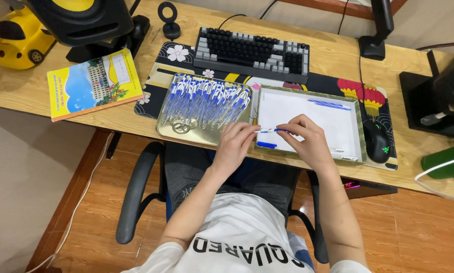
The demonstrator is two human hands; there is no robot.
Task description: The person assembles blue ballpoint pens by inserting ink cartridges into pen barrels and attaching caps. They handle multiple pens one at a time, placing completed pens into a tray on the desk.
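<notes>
My left hand [235,144] and my right hand [308,139] together hold a blue and white pen [270,130] by its two ends, over the near edge of a white-lined tray [359,126]. A blue pen cap [266,145] lies on the tray just below the pen. Two blue refills [329,104] rest at the tray's far side, and a small white part [337,150] lies near its front right corner. To the left, a gold metal tray [168,130] holds several blue and white pens [206,103].
A black and grey keyboard [252,53] sits behind the trays on a patterned desk mat [174,55]. A black mouse [377,140] lies right of the white tray. A yellow booklet [94,83], a speaker [82,20] and a green bottle [447,159] stand on the desk.
</notes>
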